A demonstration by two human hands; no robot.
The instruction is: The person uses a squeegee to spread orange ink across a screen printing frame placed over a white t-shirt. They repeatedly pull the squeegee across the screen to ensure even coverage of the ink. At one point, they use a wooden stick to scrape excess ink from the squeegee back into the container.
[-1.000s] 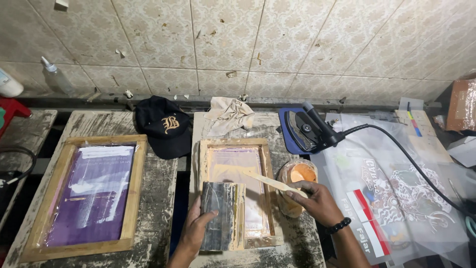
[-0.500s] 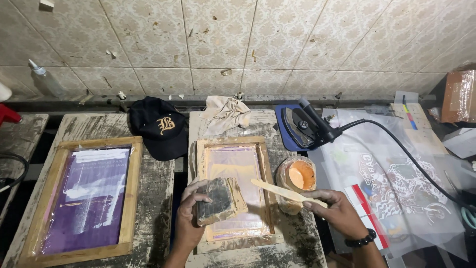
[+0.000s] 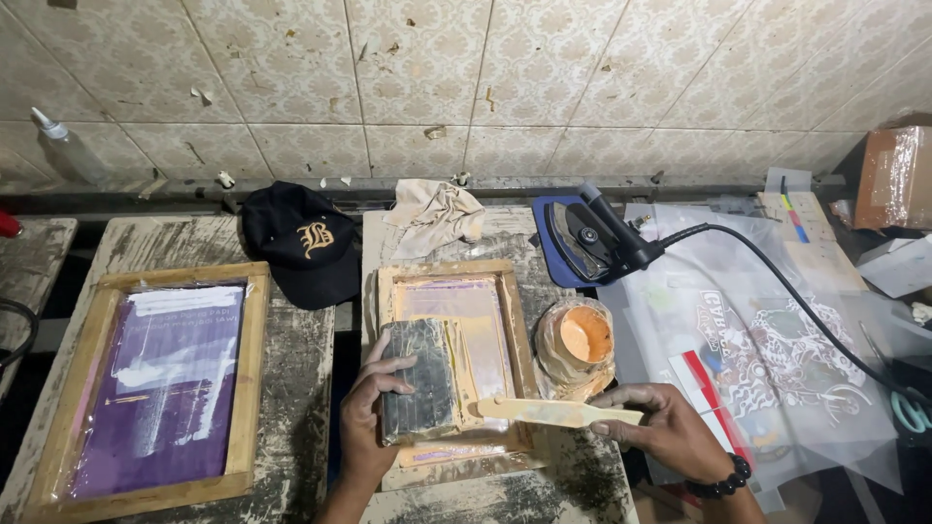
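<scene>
My left hand (image 3: 367,417) grips a dark, ink-stained block squeegee (image 3: 417,380) that rests on the left half of a small wooden-framed printing screen (image 3: 516,320). My right hand (image 3: 670,430) holds a flat wooden stick (image 3: 553,412) smeared with pale ink, its tip lying over the screen's lower right corner. A plastic-wrapped tub of orange ink (image 3: 582,340) stands just right of the screen, above my right hand.
A larger wooden screen with purple mesh (image 3: 160,383) lies at left. A black cap (image 3: 301,243) and crumpled rag (image 3: 434,215) sit behind. An iron (image 3: 587,238) with a black cord rests at back right beside printed transfer films (image 3: 777,359). Teal-handled scissors (image 3: 908,408) lie far right.
My left hand has turned the squeegee upright along the screen's left side. My right hand drew the stick back from the ink tub toward the screen's lower right corner.
</scene>
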